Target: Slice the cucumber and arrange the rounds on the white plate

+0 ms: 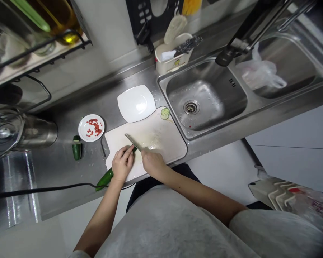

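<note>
A long green cucumber (105,180) lies slantwise over the lower left edge of the white cutting board (169,139). My left hand (122,163) is closed around it, fingertips close to the blade. In my right hand (153,163) is a kitchen knife (130,139), its blade against the cucumber's cut end and pointing up and left. The knife's handle is hidden in my fist. A few thin cucumber slices (165,113) rest at the board's upper right corner. Wet marks shine on the board right of the knife.
A white square plate (136,104) overlaps the board's far edge. Left of it stand a small plate (82,128) with red bits and cut cucumber pieces (76,151). The sink (204,100) is at right, a metal pot (40,132) at left. A black cable (56,188) crosses the counter.
</note>
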### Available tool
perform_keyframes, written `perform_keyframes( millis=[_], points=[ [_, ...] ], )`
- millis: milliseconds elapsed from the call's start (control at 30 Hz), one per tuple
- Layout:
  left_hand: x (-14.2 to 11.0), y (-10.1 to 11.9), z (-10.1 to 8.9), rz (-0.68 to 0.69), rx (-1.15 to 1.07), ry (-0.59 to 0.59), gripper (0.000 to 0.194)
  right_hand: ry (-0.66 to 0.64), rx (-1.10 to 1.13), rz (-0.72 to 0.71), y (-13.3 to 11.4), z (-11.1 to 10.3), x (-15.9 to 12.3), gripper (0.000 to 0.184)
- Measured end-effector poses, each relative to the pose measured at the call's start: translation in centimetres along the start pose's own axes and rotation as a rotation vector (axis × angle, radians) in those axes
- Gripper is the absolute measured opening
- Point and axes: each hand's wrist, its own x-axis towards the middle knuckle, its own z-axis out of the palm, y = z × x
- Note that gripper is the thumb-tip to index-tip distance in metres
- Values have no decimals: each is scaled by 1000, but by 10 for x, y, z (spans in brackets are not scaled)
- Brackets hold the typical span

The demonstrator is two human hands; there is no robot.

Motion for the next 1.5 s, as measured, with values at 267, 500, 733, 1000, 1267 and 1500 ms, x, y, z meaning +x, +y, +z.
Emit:
perform_keyframes(
  millis=[267, 500, 733, 1000, 1267, 1500],
  points=[
    [0, 13, -6, -195, -123, 265, 37, 157, -217, -3, 31, -13, -25, 44],
    [29, 35, -18, -67, -79, 109, 35, 149, -345, -93, 47, -19, -33, 47],
    [62, 47, -20, -35, -126, -205, 18, 157, -401, -199, 51, -25, -35, 48],
    [78, 15, -1, -522, -364, -41, 26, 135, -385, -112, 60, -29, -39, 47],
    [80, -14, 0, -627, -129, 92, 26, 129, -351, -44, 73, -26, -41, 47],
    [48, -3, -15, -396, -65, 57, 28, 124, -220, 40, 67, -32, -37, 39]
  ],
)
